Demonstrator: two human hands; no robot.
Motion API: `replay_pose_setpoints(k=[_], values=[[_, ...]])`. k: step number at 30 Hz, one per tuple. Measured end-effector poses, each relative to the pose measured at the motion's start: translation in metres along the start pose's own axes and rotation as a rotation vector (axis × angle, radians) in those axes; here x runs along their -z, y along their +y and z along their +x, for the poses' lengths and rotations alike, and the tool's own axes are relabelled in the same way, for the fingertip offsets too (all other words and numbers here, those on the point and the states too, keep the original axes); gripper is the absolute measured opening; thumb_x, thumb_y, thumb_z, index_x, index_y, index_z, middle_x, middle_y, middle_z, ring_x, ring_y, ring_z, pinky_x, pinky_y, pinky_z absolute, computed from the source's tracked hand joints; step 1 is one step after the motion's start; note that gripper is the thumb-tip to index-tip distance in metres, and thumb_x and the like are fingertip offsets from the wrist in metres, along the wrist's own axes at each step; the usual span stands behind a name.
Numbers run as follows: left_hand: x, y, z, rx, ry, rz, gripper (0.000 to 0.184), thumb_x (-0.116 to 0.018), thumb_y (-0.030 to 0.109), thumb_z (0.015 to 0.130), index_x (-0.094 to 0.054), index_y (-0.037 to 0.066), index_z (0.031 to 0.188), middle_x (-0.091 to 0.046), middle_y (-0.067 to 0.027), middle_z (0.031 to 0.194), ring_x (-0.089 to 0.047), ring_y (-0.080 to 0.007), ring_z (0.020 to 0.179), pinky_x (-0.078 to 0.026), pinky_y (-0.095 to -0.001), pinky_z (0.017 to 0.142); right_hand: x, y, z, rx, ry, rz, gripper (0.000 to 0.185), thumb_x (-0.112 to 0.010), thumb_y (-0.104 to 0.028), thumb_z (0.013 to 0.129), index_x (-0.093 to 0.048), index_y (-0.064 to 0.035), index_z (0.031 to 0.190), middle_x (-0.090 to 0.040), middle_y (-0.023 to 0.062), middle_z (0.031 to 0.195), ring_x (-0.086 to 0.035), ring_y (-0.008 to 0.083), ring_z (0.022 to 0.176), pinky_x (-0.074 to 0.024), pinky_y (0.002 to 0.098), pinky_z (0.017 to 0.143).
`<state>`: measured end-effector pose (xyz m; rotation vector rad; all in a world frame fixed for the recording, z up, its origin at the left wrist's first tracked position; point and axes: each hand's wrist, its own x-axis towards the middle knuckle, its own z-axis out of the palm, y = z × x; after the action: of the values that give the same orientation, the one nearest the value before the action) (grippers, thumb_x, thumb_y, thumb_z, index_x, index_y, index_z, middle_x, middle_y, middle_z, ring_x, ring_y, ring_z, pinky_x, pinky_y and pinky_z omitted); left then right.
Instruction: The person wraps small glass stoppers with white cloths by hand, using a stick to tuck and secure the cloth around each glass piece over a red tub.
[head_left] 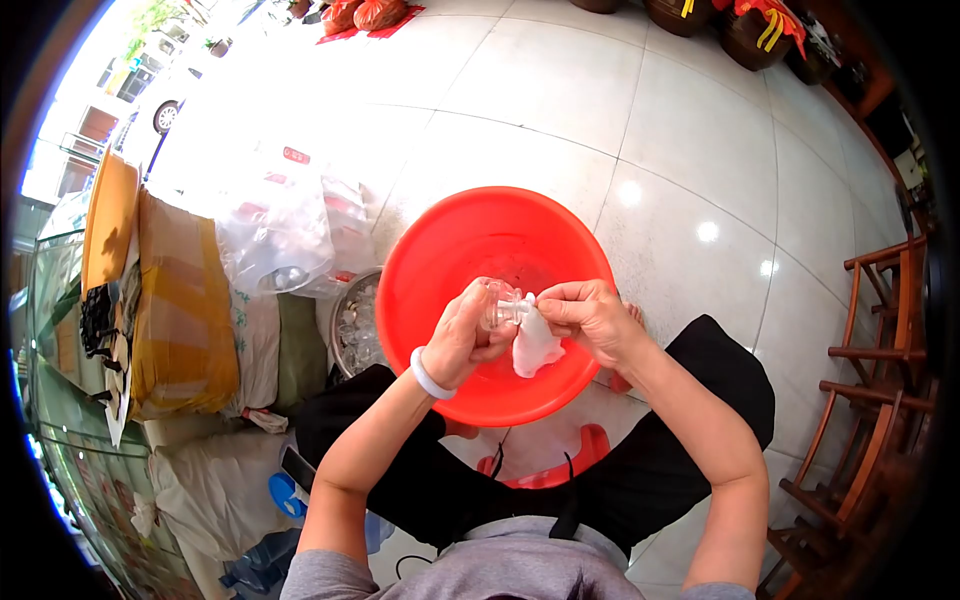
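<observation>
Over a large red plastic basin (430,245), my left hand (462,335) grips a small clear glass bottle (498,303) lying sideways, its neck pointing right. My right hand (592,318) pinches a white cloth (537,348) at the bottle's mouth, and the rest of the cloth hangs down. Whether part of the cloth is inside the neck, I cannot tell. A white bangle (428,374) circles my left wrist. Beside the basin on the left, a metal bowl (338,335) holds several clear glass pieces.
Plastic bags (280,235), a taped cardboard box (185,305) and sacks (300,350) crowd the left side. Wooden chairs (880,350) stand at the right. Dark jars (750,40) line the back of the tiled floor (690,190). A red stool (590,450) shows between my legs.
</observation>
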<state>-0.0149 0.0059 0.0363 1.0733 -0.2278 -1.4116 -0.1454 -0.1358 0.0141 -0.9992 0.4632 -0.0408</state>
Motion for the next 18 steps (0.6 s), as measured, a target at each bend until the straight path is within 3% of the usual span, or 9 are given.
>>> replay_pose_setpoints(k=[2,6,8,9,11,14,15,17,18], values=[[-0.002,0.005,-0.001,-0.026,0.044,0.041,0.035,-0.033,0.04,0.095,-0.048,0.009,0.092,-0.044,-0.0009,0.064,-0.027,-0.0068,0.045,-0.019,-0.02,0.04,-0.005,0.007,0.001,-0.113,0.006,0.373,0.013,-0.06,-0.009,0.082,-0.066,0.0021,0.086,-0.059,0.0019,0.072,-0.044,0.0073,0.055,-0.0376,0.0219,0.051],[0.006,0.006,-0.001,-0.006,0.002,0.066,0.035,-0.033,0.039,0.095,-0.048,0.008,0.089,-0.045,-0.0015,0.064,-0.029,-0.007,0.046,-0.02,-0.0203,0.04,-0.007,0.007,0.002,-0.1,-0.048,0.314,0.013,-0.06,-0.01,0.083,-0.066,0.0005,0.085,-0.06,0.0009,0.073,-0.046,0.0075,0.056,-0.0382,0.0223,0.051],[0.006,0.004,0.0,0.002,0.084,0.049,0.035,-0.033,0.038,0.095,-0.048,0.008,0.086,-0.045,-0.0016,0.064,-0.031,-0.0074,0.046,-0.021,-0.0208,0.04,-0.008,0.002,0.001,0.101,-0.035,-0.112,0.011,-0.059,-0.009,0.083,-0.066,0.0,0.083,-0.059,-0.0001,0.072,-0.05,0.0086,0.058,-0.0402,0.0242,0.052],[0.007,0.002,0.001,0.003,0.085,0.047,0.035,-0.033,0.038,0.095,-0.048,0.008,0.086,-0.045,-0.0016,0.064,-0.031,-0.0074,0.046,-0.021,-0.0208,0.04,-0.008,0.001,0.0,0.099,-0.035,-0.112,0.011,-0.059,-0.009,0.083,-0.066,0.0,0.083,-0.059,-0.0001,0.072,-0.05,0.0086,0.058,-0.0402,0.0242,0.052],[0.009,-0.001,0.001,0.011,0.092,0.068,0.036,-0.033,0.038,0.095,-0.049,0.008,0.084,-0.045,-0.0016,0.064,-0.032,-0.0079,0.047,-0.022,-0.0212,0.04,-0.01,0.0,0.0,0.544,0.025,-0.644,0.011,-0.059,-0.008,0.083,-0.064,0.0012,0.082,-0.059,-0.0002,0.07,-0.053,0.0087,0.061,-0.0417,0.0247,0.053],[0.009,-0.005,0.002,-0.02,0.091,0.096,0.036,-0.034,0.039,0.094,-0.049,0.007,0.085,-0.045,-0.0017,0.064,-0.032,-0.0083,0.047,-0.022,-0.0209,0.04,-0.015,-0.003,-0.002,0.827,0.1,-0.98,0.01,-0.059,-0.007,0.082,-0.063,0.0028,0.081,-0.059,0.0012,0.069,-0.053,0.0089,0.06,-0.0428,0.0253,0.053],[0.009,-0.006,0.002,-0.02,0.089,0.097,0.036,-0.034,0.039,0.094,-0.049,0.007,0.085,-0.045,-0.0017,0.064,-0.032,-0.0083,0.047,-0.022,-0.0209,0.04,-0.016,-0.004,-0.004,0.827,0.102,-0.98,0.01,-0.059,-0.007,0.082,-0.063,0.0028,0.081,-0.059,0.0012,0.069,-0.053,0.0089,0.06,-0.0428,0.0253,0.053],[0.011,-0.006,0.002,-0.025,0.061,0.005,0.036,-0.035,0.039,0.094,-0.049,0.007,0.086,-0.045,-0.0021,0.065,-0.032,-0.0084,0.048,-0.023,-0.0207,0.041,-0.018,-0.004,-0.008,0.389,0.038,-0.447,0.009,-0.059,-0.005,0.082,-0.063,0.003,0.086,-0.059,0.0044,0.072,-0.052,0.0108,0.063,-0.0412,0.0242,0.057],[0.009,-0.006,0.002,-0.024,0.06,0.007,0.036,-0.035,0.039,0.094,-0.049,0.007,0.086,-0.045,-0.0021,0.065,-0.032,-0.0084,0.048,-0.023,-0.0207,0.041,-0.018,-0.002,-0.007,0.39,0.039,-0.446,0.009,-0.059,-0.005,0.082,-0.063,0.003,0.086,-0.059,0.0044,0.072,-0.052,0.0108,0.063,-0.0412,0.0242,0.057]])
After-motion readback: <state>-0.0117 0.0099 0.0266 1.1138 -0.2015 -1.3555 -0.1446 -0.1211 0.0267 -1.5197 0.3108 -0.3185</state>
